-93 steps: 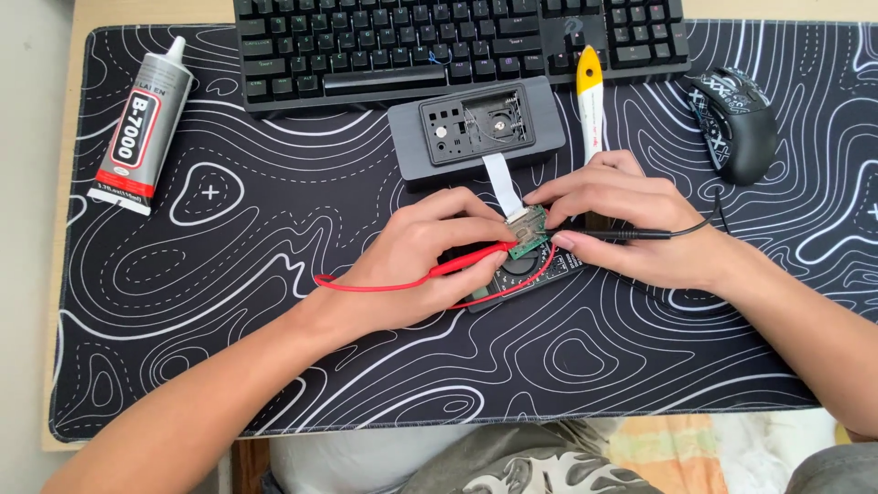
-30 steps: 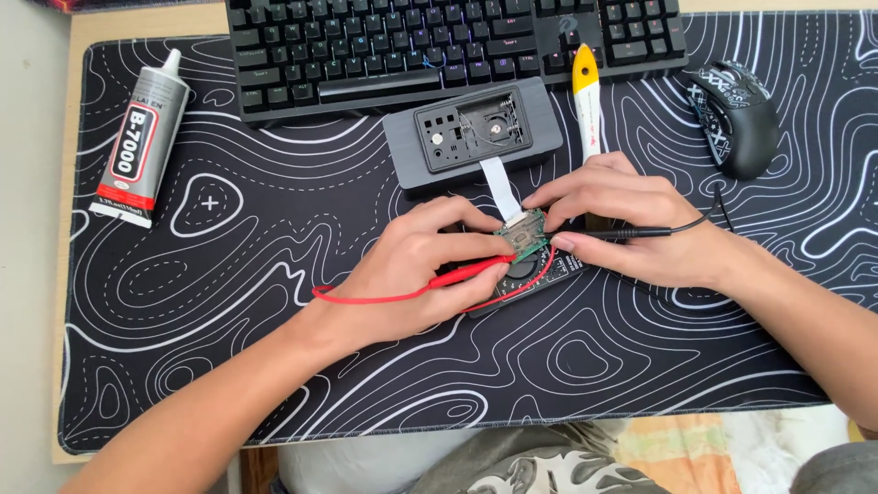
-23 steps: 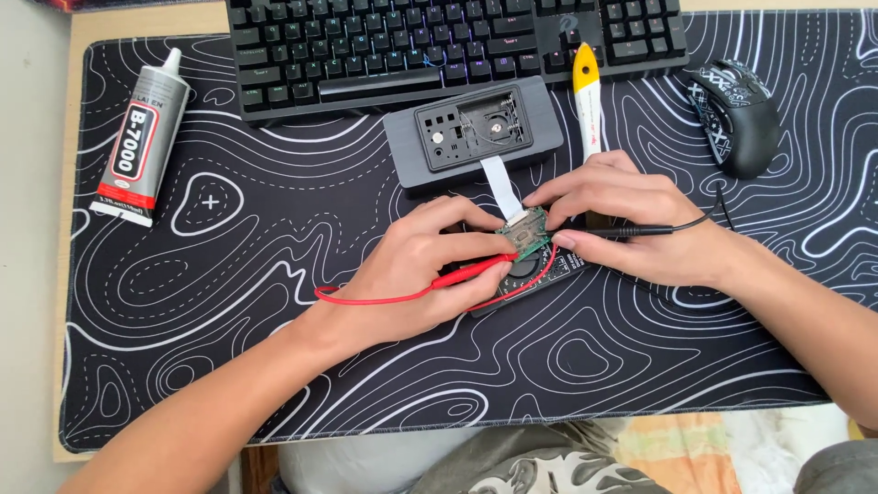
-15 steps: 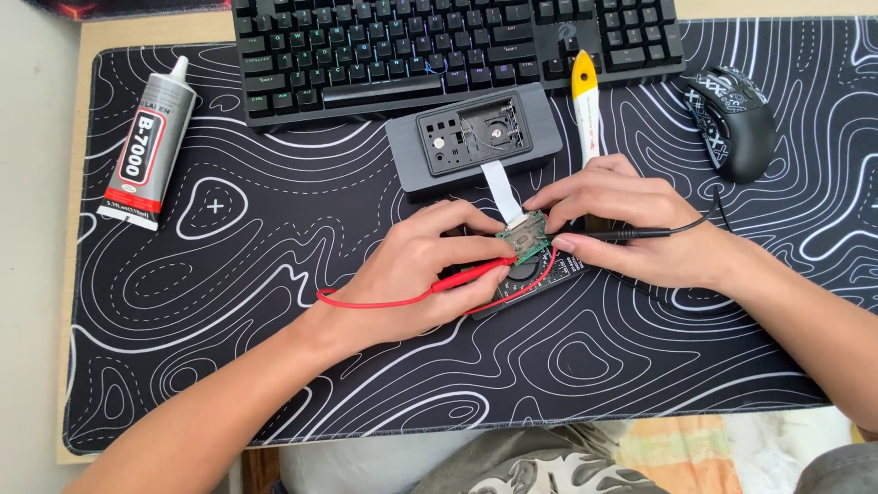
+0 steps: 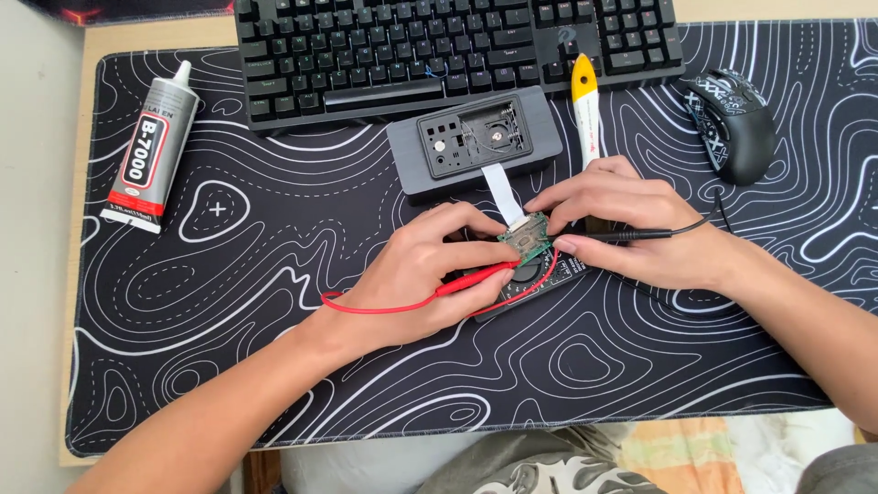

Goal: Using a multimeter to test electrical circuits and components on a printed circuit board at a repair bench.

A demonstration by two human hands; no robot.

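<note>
Looking down from the head camera, both hands meet over a small green circuit board (image 5: pixel 524 240) near the middle of a black desk mat (image 5: pixel 274 366) with white contour lines. The left hand (image 5: pixel 430 284) is closed around a red probe (image 5: pixel 476 278), pinching it between thumb and fingers, its tip aimed at the board; the red lead (image 5: pixel 375 308) loops out to the left across the mat. The right hand (image 5: pixel 631 229) grips a black probe (image 5: pixel 631 235) whose tip points at the board's right edge, with the fingertips resting just beside the board. The board sits between the two hands, above a dark multimeter (image 5: pixel 540 279) that is mostly hidden beneath them. A white ribbon cable (image 5: pixel 501 192) runs from the board up to an opened grey casing (image 5: pixel 474 142) just behind it. Beyond lie a black keyboard (image 5: pixel 439 46), a yellow-handled tool (image 5: pixel 585 110), a patterned mouse (image 5: pixel 734 123) on the right and a grey glue tube (image 5: pixel 151 151) far left.
</note>
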